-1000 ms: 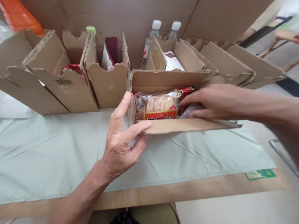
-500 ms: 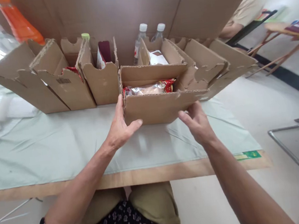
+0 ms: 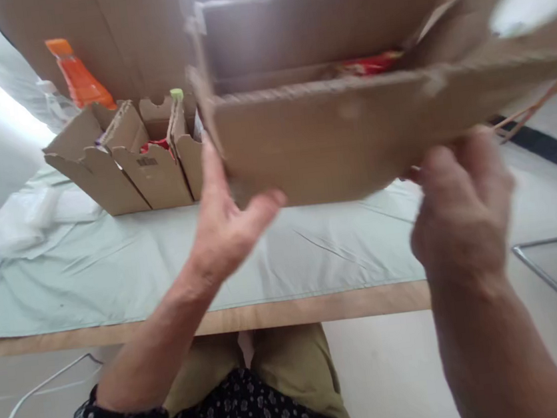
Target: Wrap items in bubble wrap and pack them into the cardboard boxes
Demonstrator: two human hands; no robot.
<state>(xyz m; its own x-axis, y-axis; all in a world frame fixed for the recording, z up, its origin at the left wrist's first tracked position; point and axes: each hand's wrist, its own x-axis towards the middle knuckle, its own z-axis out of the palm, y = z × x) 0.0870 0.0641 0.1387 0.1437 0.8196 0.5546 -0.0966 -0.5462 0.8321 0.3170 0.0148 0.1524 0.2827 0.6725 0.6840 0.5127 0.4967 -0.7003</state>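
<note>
An open-topped cardboard box (image 3: pixel 331 139) is held up above the table, large in the head view and slightly blurred. A red packet (image 3: pixel 370 64) shows over its near wall; the rest of what lies inside is hidden. My left hand (image 3: pixel 232 217) grips the box's lower left end, thumb along the front and fingers at the side. My right hand (image 3: pixel 461 198) holds the lower right part from below, its fingertips mostly hidden and smeared by motion. The right flaps of the box lean outward.
Several cardboard boxes (image 3: pixel 155 183) stand at the back left of the cloth-covered table (image 3: pixel 129 273). Behind them are an orange bottle (image 3: pixel 82 77) and a clear bottle (image 3: pixel 55 100). Clear plastic wrapping (image 3: pixel 32 210) lies at far left. A metal frame (image 3: pixel 552 278) stands on the right.
Both my hands have raised the cardboard box off the table, up and toward the camera. It now covers the boxes and bottles at the back right. My right hand has moved right and up.
</note>
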